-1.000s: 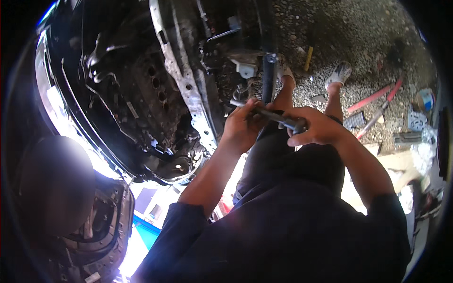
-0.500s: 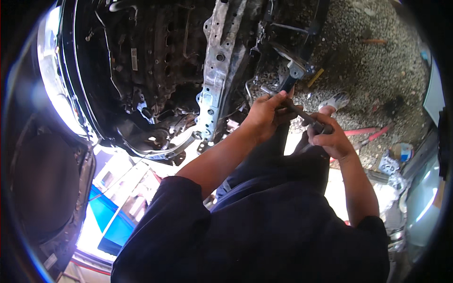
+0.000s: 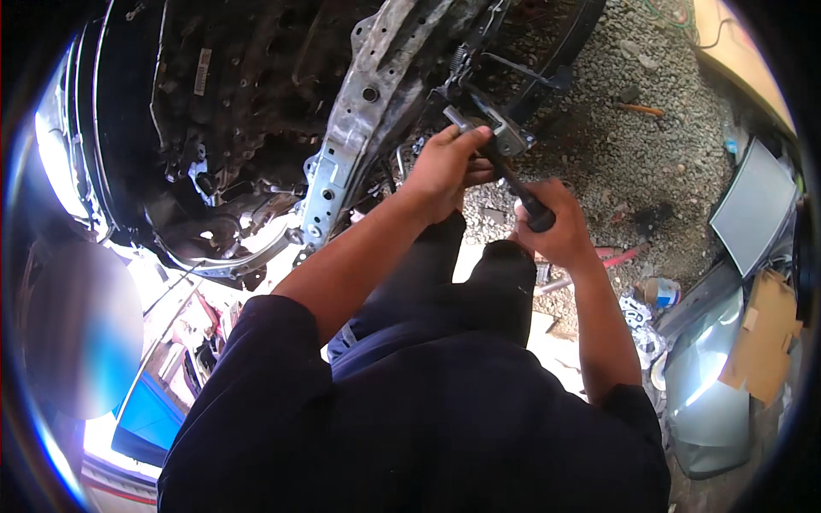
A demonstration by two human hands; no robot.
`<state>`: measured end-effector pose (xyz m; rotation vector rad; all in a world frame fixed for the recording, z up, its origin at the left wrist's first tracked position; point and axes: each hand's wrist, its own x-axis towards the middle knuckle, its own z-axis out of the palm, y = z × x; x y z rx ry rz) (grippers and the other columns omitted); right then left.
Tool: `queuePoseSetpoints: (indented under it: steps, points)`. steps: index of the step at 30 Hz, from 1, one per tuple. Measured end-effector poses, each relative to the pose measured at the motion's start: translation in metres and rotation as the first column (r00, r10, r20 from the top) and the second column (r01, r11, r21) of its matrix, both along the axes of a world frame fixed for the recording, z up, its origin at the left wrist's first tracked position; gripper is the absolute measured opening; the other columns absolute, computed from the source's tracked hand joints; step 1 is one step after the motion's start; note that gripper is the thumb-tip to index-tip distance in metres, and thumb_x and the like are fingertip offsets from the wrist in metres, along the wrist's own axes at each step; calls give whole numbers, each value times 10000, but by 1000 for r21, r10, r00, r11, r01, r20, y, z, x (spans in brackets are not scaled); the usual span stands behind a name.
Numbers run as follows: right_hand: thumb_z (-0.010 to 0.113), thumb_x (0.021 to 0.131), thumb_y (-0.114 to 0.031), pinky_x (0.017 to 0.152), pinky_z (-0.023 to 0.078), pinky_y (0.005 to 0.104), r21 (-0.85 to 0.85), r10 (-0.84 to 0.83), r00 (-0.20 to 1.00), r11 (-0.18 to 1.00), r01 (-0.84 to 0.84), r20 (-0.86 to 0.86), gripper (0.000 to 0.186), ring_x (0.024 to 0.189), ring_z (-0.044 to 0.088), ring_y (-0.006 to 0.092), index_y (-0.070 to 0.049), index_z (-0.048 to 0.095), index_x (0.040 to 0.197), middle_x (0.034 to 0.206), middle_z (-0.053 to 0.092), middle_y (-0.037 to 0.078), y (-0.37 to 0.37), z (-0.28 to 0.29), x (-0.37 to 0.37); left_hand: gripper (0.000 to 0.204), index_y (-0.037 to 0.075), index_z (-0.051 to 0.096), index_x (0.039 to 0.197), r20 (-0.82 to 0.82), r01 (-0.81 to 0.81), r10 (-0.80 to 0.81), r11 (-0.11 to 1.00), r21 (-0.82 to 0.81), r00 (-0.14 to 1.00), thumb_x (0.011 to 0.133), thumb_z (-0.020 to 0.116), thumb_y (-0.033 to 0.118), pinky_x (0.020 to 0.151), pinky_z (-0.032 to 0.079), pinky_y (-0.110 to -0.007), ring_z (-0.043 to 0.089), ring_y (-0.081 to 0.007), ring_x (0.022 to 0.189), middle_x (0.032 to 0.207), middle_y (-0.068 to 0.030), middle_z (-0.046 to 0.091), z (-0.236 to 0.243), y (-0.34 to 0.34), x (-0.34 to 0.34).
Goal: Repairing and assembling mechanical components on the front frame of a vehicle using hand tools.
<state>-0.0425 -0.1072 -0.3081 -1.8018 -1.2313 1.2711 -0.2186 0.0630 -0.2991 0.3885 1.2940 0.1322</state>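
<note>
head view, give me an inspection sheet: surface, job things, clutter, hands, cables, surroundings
Surface: loose gravel
Job's things: long dark tool with a bare metal tip, held slantwise; exact type unclear
Clutter: orange stick, blue-and-white container, grey panel and cardboard, toward the right
Hands: left hand closed around the tool near its metal tip; right hand gripping the dark end
Cables: thin dark line, probably a wire, by the beige panel, upper right
Surroundings: open engine bay at left, with a perforated metal crossbar
</note>
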Motion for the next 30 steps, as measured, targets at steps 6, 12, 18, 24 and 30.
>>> queuePoseSetpoints:
  steps: [6,12,18,24,30]
  points:
    - [825,777,-120,834,530,333,-185,-3,969,982,-44,-249,517,903,676,211,-7,732,1273,1002,671,106,16,-22,12,196,50,637,1202,72,-106,107,994,-29,992,1101,654,217,875,658,-379,759,-240,918,1090,-119,722,-11,14,-9]
    - [816,761,-135,847,533,353,56,-44,994,997,50,-102,482,894,674,262,1,749,1218,988,665,107,13,-35,13,211,39,651,1201,159,-116,129,990,-84,979,1113,632,230,966,629,-417,730,-243,917,1055,-121,702,-15,13,-4]
    - [834,755,-155,897,537,391,-275,-4,951,958,-85,-308,498,974,683,300,-50,766,1238,1027,689,152,-22,-12,52,201,1,637,1197,74,149,-144,985,-81,987,1111,613,181,927,633,-407,764,-273,1031,1129,-150,744,-27,13,-10]
    - [799,782,-65,747,529,324,-291,-154,911,956,39,-382,484,819,651,131,-38,762,1264,932,669,26,-78,5,107,376,-88,667,1296,-47,206,-208,978,-42,977,1091,646,226,1035,572,-468,735,-334,1141,1235,-226,739,-53,25,-37]
    - [796,797,-94,893,552,430,-57,-19,1000,998,18,-11,446,933,662,297,-69,760,1241,984,699,102,-35,-29,116,315,-61,714,1215,-35,293,-296,953,-74,955,1074,651,213,969,605,-397,761,-273,1077,1166,-156,772,-60,13,-27]
